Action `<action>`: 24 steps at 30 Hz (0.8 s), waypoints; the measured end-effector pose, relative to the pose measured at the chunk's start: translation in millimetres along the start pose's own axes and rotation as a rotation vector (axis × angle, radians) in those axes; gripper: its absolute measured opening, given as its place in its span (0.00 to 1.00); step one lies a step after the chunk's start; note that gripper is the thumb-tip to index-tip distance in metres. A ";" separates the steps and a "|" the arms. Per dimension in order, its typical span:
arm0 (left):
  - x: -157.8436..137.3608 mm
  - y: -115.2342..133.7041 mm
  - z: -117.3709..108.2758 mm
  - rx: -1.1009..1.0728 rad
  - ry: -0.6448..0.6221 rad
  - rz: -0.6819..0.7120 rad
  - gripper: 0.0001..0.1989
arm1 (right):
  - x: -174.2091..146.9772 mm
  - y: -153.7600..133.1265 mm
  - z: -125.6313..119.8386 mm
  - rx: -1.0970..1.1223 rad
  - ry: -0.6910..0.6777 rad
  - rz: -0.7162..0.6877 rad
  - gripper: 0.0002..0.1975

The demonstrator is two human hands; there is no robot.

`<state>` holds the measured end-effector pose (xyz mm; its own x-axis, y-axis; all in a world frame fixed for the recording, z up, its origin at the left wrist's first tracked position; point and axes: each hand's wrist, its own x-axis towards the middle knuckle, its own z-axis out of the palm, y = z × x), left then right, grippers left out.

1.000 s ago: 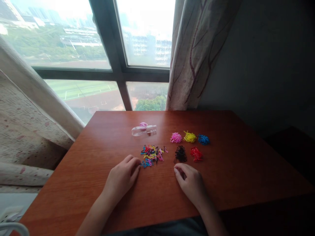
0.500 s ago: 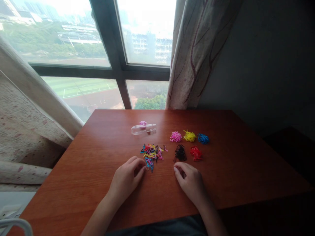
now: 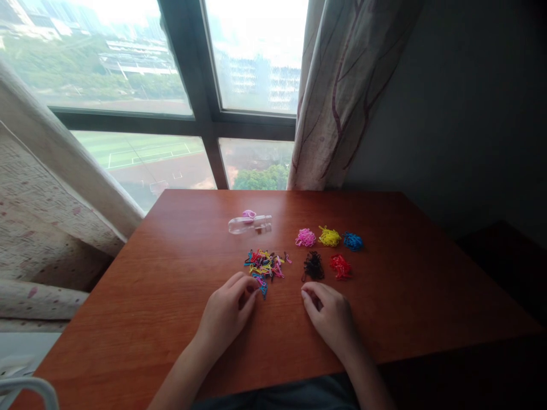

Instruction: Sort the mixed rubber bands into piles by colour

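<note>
A mixed heap of small coloured rubber bands (image 3: 267, 263) lies on the brown table. My left hand (image 3: 228, 304) is at the heap's near left edge, thumb and forefinger pinched against a few blue and purple bands. My right hand (image 3: 328, 307) rests on the table with its fingers curled and thumb and forefinger together; whatever may be between them is hidden. Just beyond its fingertips sits a black pile of bands (image 3: 313, 266). To the right of that is a red pile (image 3: 341, 266). Behind are pink (image 3: 305, 237), yellow (image 3: 329, 236) and blue piles (image 3: 352, 241).
Behind the heap, a clear plastic bottle (image 3: 245, 225) lies on its side, with a pink-purple item (image 3: 248, 214) against it. The wooden table (image 3: 149, 296) reaches up to a window (image 3: 256, 125) flanked by curtains. A white curved tube (image 3: 32, 384) shows at bottom left.
My left hand has shifted slightly right, and its fingertips now cover a pale loop that showed at the heap's near edge. My right hand and the sorted piles stay as they were.
</note>
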<state>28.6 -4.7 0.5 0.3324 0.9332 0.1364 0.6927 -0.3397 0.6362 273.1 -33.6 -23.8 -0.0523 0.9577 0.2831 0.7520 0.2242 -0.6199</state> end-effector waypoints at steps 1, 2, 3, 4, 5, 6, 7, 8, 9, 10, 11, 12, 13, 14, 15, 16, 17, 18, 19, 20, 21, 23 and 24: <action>-0.5 1.0 0.9 -0.001 0.007 0.011 0.06 | -0.3 -0.8 0.6 -0.001 0.003 -0.007 0.08; -0.9 2.1 1.7 -0.002 0.013 0.023 0.07 | -0.6 -1.9 1.5 0.001 0.005 -0.016 0.08; -1.3 3.2 2.3 -0.002 0.017 0.034 0.07 | -0.7 -3.3 2.6 0.007 0.007 -0.023 0.09; -1.6 4.3 2.7 0.002 0.021 0.044 0.07 | -0.8 -5.3 4.0 0.017 0.006 -0.028 0.09; -2.1 5.2 3.2 0.011 0.026 0.053 0.07 | -0.7 -7.7 5.4 0.032 0.003 -0.031 0.09; -2.5 6.0 3.6 0.023 0.031 0.062 0.07 | -0.5 -10.4 7.1 0.046 0.000 -0.032 0.09; -3.0 6.4 4.1 0.039 0.033 0.072 0.07 | -0.1 -13.5 8.7 0.059 -0.006 -0.033 0.09; -3.6 6.6 4.6 0.055 0.033 0.083 0.07 | 0.4 -16.7 10.4 0.071 -0.012 -0.033 0.09; -4.2 6.6 5.1 0.069 0.030 0.094 0.07 | 1.1 -19.9 12.1 0.081 -0.019 -0.033 0.09; -4.7 6.4 5.6 0.080 0.026 0.105 0.07 | 1.8 -22.9 13.6 0.090 -0.028 -0.031 0.09; -5.1 6.2 6.1 0.088 0.022 0.113 0.07 | 2.5 -25.5 15.0 0.099 -0.038 -0.030 0.08; -5.4 6.0 6.3 0.094 0.020 0.121 0.07 | 3.2 -27.6 16.2 0.106 -0.049 -0.030 0.08; -5.5 6.0 6.5 0.101 0.020 0.127 0.07 | 3.8 -29.3 17.1 0.111 -0.059 -0.032 0.08; -5.5 6.2 6.4 0.108 0.022 0.133 0.07 | 4.2 -30.4 17.7 0.113 -0.064 -0.037 0.08; -5.4 6.6 6.2 0.116 0.023 0.138 0.07 | 4.5 -31.1 18.1 0.110 -0.066 -0.043 0.08; -5.1 7.1 6.0 0.124 0.022 0.142 0.08 | 4.5 -31.4 18.3 0.105 -0.065 -0.049 0.08; -4.9 7.6 5.8 0.130 0.021 0.145 0.08 | 4.5 -31.5 18.3 0.099 -0.062 -0.056 0.08; -4.7 8.0 5.7 0.134 0.018 0.147 0.08 | 4.2 -31.4 18.2 0.096 -0.060 -0.061 0.08; -4.6 8.2 5.9 0.134 0.014 0.149 0.08 | 3.9 -31.2 18.0 0.094 -0.054 -0.063 0.08; -4.5 8.2 6.2 0.133 0.011 0.153 0.08 | 3.5 -31.0 17.7 0.096 -0.049 -0.065 0.07; -4.6 8.0 6.8 0.130 0.007 0.157 0.08 | 3.1 -30.8 17.5 0.100 -0.045 -0.064 0.07; -5.1 7.2 8.3 0.123 -0.005 0.171 0.08 | 2.2 -30.6 17.3 0.108 -0.045 -0.065 0.08; -5.5 6.7 9.0 0.119 -0.012 0.179 0.08 | 1.8 -30.5 17.3 0.110 -0.049 -0.071 0.09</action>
<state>37.2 -13.1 -2.8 0.4644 0.8553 0.2298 0.6919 -0.5123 0.5087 238.7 -35.7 -17.0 -0.1364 0.9459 0.2944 0.6692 0.3071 -0.6767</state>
